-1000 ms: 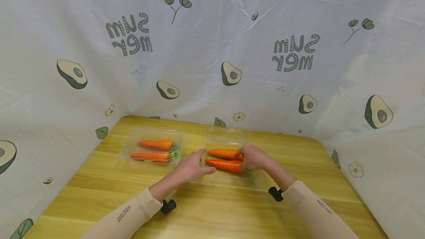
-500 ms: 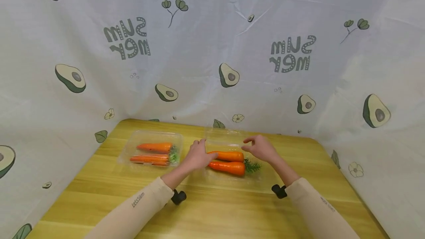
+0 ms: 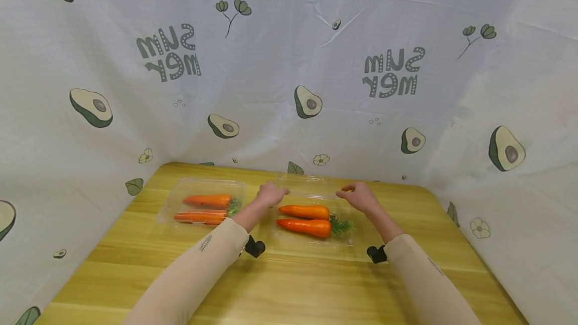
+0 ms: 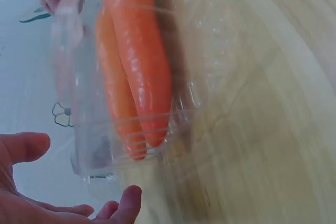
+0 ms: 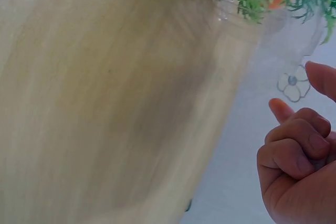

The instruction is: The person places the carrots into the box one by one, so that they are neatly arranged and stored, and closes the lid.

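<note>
Two plastic-looking orange carrots (image 3: 303, 226) with green tops lie side by side in a clear plastic box (image 3: 311, 245), tips to the left. Its clear lid (image 3: 307, 184) stands raised at the back. My left hand (image 3: 269, 195) is at the lid's left end; in the left wrist view its thumb and fingers (image 4: 130, 203) are spread with nothing between them. Near the lid's right end, my right hand (image 3: 362, 198) has thumb and index finger apart, the other fingers (image 5: 289, 145) curled in. Whether either hand touches the lid is hard to tell.
A second clear box (image 3: 203, 184) with its own carrots (image 3: 207, 199) sits on the left of the wooden table (image 3: 307, 285), its cover seemingly down. A white cloth (image 3: 262, 74) printed with avocados hangs behind the table and along both sides.
My right hand has left the carrots and moved up and back toward the lid's right end. The left hand has moved from beside the carrot tips back to the lid's left end.
</note>
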The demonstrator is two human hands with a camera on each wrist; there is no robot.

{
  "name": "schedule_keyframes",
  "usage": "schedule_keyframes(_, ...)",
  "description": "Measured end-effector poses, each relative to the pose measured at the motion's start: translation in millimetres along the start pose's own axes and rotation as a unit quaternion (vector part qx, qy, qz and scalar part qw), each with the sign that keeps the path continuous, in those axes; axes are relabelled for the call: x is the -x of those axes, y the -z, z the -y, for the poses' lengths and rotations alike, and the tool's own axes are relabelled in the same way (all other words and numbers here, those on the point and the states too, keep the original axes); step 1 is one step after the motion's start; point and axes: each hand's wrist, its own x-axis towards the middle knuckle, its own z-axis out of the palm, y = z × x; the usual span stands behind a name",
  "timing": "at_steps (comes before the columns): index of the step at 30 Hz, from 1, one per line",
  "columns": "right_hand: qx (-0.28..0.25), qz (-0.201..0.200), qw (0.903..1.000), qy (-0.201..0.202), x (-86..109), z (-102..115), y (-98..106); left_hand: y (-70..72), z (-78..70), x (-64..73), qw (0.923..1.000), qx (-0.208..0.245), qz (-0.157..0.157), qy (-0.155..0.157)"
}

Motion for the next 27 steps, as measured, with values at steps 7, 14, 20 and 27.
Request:
schedule_keyframes(7, -0.026, 0.021, 0.9988, -0.034, -8.8, -8, -3, 0.7, 4.8, -15.9, 0.9979, 0.057, 0.018, 0.024)
schedule_keyframes(14, -0.041, 0.032, 0.9979, -0.038, -10.6, -9, -10, -3.1, 9.3, -21.6, 0.9952, 0.089, 0.023, 0.033)
schedule_keyframes(20, -0.054, 0.03, 0.9976, -0.033, -10.9, -10, -13, -4.3, 8.3, -21.4, 0.9948, 0.097, 0.026, 0.019)
schedule_keyframes(27, -0.059, 0.016, 0.9979, -0.022, -7.3, -6, -13, -1.7, 7.4, -18.9, 0.994, 0.104, 0.032, 0.014)
